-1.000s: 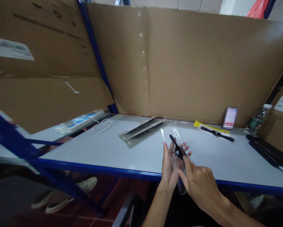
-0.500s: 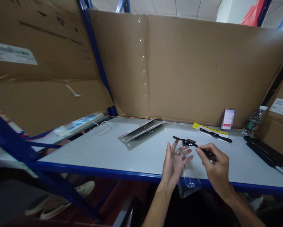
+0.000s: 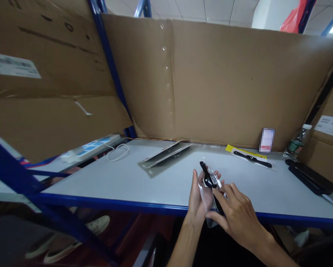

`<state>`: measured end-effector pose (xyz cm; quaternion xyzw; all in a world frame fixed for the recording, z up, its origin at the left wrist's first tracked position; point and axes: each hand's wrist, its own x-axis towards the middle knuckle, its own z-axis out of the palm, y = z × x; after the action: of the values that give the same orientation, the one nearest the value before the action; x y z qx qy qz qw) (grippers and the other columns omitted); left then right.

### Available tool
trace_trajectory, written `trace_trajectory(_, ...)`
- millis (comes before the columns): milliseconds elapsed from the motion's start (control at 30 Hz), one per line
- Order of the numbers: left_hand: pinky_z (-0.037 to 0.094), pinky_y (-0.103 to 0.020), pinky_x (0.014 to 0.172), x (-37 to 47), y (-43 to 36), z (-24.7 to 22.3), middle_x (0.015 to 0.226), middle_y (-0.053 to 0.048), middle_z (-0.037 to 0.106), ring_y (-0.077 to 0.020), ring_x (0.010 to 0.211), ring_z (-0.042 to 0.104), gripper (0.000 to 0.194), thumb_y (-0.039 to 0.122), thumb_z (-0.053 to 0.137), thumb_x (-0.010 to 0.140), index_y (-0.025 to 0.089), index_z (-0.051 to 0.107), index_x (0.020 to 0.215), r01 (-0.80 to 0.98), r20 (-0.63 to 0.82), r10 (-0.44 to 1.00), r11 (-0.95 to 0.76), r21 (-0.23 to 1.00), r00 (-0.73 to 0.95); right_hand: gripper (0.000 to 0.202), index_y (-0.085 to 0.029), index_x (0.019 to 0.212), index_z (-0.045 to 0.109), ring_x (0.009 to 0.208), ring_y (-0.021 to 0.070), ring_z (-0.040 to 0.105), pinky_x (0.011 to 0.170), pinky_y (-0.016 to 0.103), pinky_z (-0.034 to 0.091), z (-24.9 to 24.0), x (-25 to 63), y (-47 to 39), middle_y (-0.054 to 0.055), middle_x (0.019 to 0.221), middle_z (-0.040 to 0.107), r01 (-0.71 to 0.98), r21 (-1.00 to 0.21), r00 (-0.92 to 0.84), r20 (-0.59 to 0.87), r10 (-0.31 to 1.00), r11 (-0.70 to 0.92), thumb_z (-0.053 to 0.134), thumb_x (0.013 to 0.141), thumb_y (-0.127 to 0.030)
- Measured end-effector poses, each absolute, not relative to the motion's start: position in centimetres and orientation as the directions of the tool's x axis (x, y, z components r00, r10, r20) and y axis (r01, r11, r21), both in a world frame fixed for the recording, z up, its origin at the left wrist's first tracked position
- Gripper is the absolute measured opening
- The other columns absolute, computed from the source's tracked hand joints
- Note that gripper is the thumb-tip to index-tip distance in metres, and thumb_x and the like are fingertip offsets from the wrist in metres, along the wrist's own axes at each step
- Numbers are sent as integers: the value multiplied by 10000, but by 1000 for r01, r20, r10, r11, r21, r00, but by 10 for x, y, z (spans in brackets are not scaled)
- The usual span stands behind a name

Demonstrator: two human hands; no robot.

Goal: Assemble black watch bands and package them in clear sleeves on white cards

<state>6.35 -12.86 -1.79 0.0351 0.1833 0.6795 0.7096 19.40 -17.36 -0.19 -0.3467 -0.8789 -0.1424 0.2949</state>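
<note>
A black spokeshave (image 3: 208, 181) lies lengthwise in a clear plastic blister shell (image 3: 206, 197), tilted over the table's front edge. Palm up, my left hand (image 3: 194, 200) cradles the shell, its thumb raised on the left and its fingers behind the plastic. From the right, my right hand (image 3: 238, 211) reaches over, fingers on the spokeshave's lower handle and thumb near the shell's lower end. That handle is partly hidden by the fingers. Beyond my hands lies another black spokeshave (image 3: 251, 158) on a white backing, with a yellow card (image 3: 231, 148) under it.
Flat packages (image 3: 166, 155) lean together at the back left of the table (image 3: 113, 181). To the right are a phone (image 3: 267, 140), a water bottle (image 3: 297, 142) and a long black object (image 3: 312, 178). A power strip (image 3: 92, 147) and white cable (image 3: 124, 155) are at left.
My right hand has brought the spokeshave down and left into the blister shell, turning it from nearly level to steeply slanted. The shell has risen in my left hand.
</note>
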Motion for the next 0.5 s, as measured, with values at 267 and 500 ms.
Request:
trace_trajectory(267,576,-480,908,60,-127,-25,964,-129,728,-251,917,725,381,495,544,970,152,685,1056,-943,-185,982,86,322,26,184,-204,1012,711,871,218,600,727,347,522,0,226,-184,88,943,650,606,-183,-403,768,497,774,531,1002,-238)
trace_trajectory(500,600,-405,864,57,-137,-17,1082,-190,737,-263,948,741,439,456,516,990,107,671,1206,-931,-209,978,65,358,-12,234,-184,963,728,951,254,611,888,386,486,-6,312,-138,96,963,707,890,-203,-170,684,709,409,507,1004,-249)
